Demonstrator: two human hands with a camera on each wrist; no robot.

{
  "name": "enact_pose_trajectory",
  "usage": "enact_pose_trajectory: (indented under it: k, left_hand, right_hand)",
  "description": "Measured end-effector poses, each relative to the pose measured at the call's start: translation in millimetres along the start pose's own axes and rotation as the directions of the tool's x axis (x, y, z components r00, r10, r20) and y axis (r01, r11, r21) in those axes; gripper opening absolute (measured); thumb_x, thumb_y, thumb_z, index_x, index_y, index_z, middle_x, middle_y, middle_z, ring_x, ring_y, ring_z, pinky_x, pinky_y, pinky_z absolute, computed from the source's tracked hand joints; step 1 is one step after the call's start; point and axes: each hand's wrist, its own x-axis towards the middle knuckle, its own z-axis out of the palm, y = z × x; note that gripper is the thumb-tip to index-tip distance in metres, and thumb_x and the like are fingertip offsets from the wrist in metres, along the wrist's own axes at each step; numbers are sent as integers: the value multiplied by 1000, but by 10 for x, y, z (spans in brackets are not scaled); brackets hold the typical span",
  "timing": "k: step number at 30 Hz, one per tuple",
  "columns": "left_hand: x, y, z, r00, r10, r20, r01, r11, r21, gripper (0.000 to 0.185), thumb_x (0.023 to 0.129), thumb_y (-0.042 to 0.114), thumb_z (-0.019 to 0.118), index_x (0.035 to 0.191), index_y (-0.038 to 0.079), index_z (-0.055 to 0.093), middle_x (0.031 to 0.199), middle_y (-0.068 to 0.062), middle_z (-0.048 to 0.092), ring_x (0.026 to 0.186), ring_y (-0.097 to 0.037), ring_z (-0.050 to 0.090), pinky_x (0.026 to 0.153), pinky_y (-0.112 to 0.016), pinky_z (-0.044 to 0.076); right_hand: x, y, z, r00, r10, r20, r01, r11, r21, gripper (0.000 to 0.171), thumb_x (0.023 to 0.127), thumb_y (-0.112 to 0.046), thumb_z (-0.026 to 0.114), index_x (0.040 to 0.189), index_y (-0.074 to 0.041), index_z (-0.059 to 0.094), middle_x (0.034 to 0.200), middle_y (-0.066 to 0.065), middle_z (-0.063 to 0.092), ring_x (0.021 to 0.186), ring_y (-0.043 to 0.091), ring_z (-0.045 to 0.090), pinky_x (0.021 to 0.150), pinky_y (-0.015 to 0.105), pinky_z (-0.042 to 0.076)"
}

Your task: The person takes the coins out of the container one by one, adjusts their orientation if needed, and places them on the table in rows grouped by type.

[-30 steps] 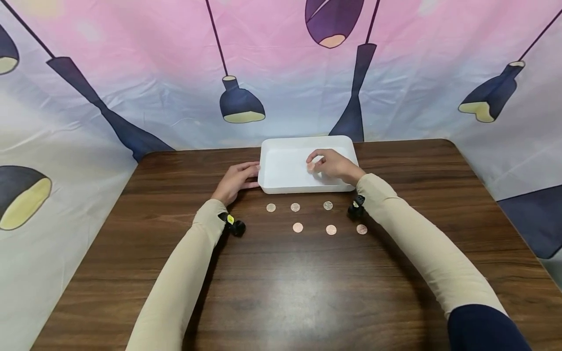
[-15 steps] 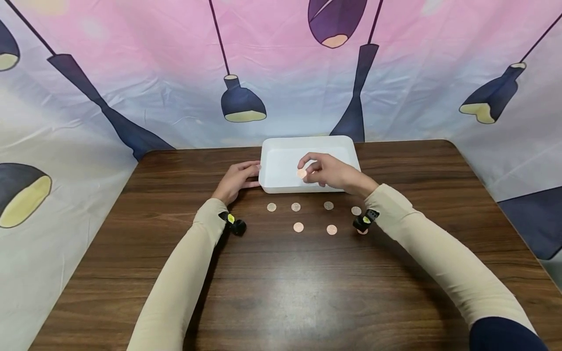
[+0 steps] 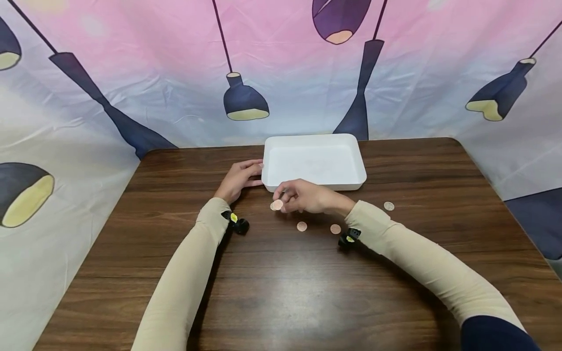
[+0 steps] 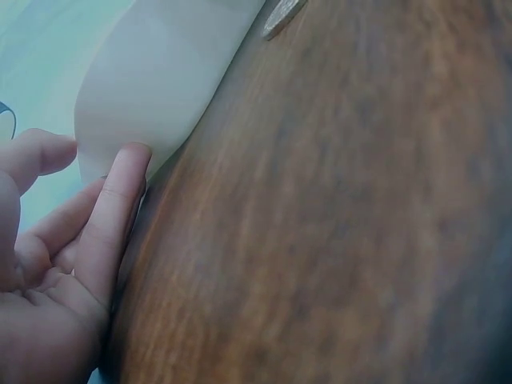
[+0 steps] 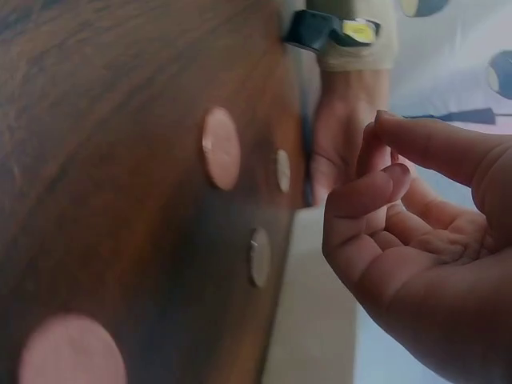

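Head view: right hand (image 3: 307, 197) pinches coin (image 3: 276, 205) beside tray (image 3: 281, 184) edge.

Right hand (image 3: 303, 197) has pulled back out of the white tray (image 3: 314, 183): a second ago its fingers were over the tray floor pinching a copper coin, half a second ago they were above the tray's near part, now they're in front of the near wall, low over the table. The held coin (image 3: 276, 205) is still pinched at the fingertips, now just left of them, close to the wood. The hand now covers the upper row of loose coins. A silver coin (image 3: 388, 206) now shows well right of the fingers, behind the right forearm. The right wrist camera (image 3: 348, 239) has shifted nearer and left.
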Motion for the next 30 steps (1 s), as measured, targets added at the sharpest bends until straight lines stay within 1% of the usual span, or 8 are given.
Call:
enact_pose_trajectory:
  k: [3, 8, 14, 17, 20, 25, 28, 30]
  left_hand:
    - [17, -3, 27, 1000, -3, 2, 3, 1000, 7, 53, 107, 30, 65, 153, 6, 55, 147, -17, 60, 132, -29, 60, 91, -29, 64]
    - [39, -8, 44, 1000, -11, 10, 11, 1000, 10, 53, 107, 30, 65, 153, 7, 55, 147, -16, 59, 133, -28, 60, 92, -29, 64]
    - [36, -24, 59, 999, -26, 26, 26, 1000, 0, 54, 108, 30, 64, 154, 6, 53, 148, -18, 59, 135, -29, 59, 92, -28, 63]
    - [36, -34, 73, 999, -27, 29, 27, 1000, -6, 53, 108, 30, 64, 154, 6, 54, 148, -18, 59, 135, -29, 59, 91, -28, 64]
    - [40, -38, 83, 999, -26, 29, 26, 1000, -6, 52, 108, 29, 63, 154, 6, 54, 148, -18, 59, 135, -29, 59, 90, -28, 64]
    - [41, -32, 68, 1000, -22, 18, 22, 1000, -11, 52, 108, 28, 63, 153, 5, 54, 148, -18, 58, 134, -29, 59, 90, -28, 64]
    - [33, -23, 33, 1000, -15, 3, 15, 1000, -10, 52, 108, 28, 63, 153, 4, 54, 148, -18, 58, 134, -29, 59, 90, -28, 64]
    - [30, -22, 4, 1000, -14, 0, 14, 1000, -3, 53, 108, 29, 63, 154, 5, 54, 149, -18, 58, 134, -29, 59, 90, -27, 64]
  right_hand:
    - [31, 48, 68, 1000, 9, 21, -9, 1000, -13, 26, 96, 8, 63, 121, 0, 63, 92, 4, 67, 73, 18, 54, 58, 21, 43]
    - [61, 62, 169, 997, 48, 66, -44, 998, -54, 23, 99, 8, 61, 118, -4, 64, 93, 5, 64, 67, 17, 52, 47, 25, 47]
    - [78, 39, 293, 989, 131, 64, -112, 964, -242, 17, 102, 4, 63, 112, -9, 67, 94, 1, 68, 49, 14, 50, 39, 25, 46]
    - [83, 34, 335, 991, 123, 53, -99, 941, -323, 15, 101, 5, 65, 110, -7, 68, 91, 0, 68, 51, 11, 50, 42, 22, 46]
    - [84, 40, 364, 998, 57, 38, -33, 888, -459, 14, 99, 2, 71, 108, -9, 71, 89, -2, 67, 66, 8, 55, 57, 20, 49]
    - [100, 49, 407, 996, -79, 38, 84, 748, -659, 16, 94, -1, 78, 105, -12, 75, 90, -2, 66, 89, 12, 60, 81, 26, 53]
    - [124, 37, 430, 992, -120, 50, 121, 714, -690, 16, 93, -2, 78, 105, -11, 75, 92, 1, 67, 95, 17, 61, 85, 31, 54]
    - [136, 27, 441, 990, -129, 54, 131, 717, -685, 16, 95, -5, 79, 110, -11, 75, 96, 2, 69, 97, 17, 61, 87, 32, 54]
